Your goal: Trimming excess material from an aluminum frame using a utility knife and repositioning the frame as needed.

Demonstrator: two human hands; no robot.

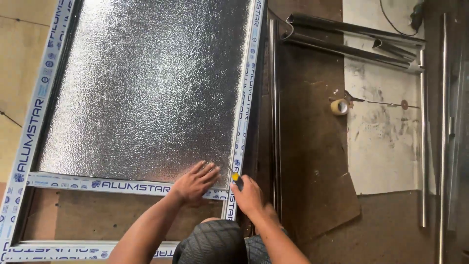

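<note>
Screwdriver (pixel 236 178) with yellow-and-black handle, gripped in right hand (pixel 249 195), thin shaft angled up-left toward corner where textured glass panel (pixel 146 88) meets aluminium frame (pixel 243 112). Panel silvery, pebbled (obscure pattern), lying flat within white-filmed frame, tilted slightly clockwise in view. Left hand (pixel 195 183) pressed flat, fingers spread, on panel's lower right corner.

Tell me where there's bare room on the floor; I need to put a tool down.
Free: the brown board between the upright metal strips and the white sheet, below the tape roll. Crowded: the frame corner, where the left hand and right hand with the screwdriver work.
</note>
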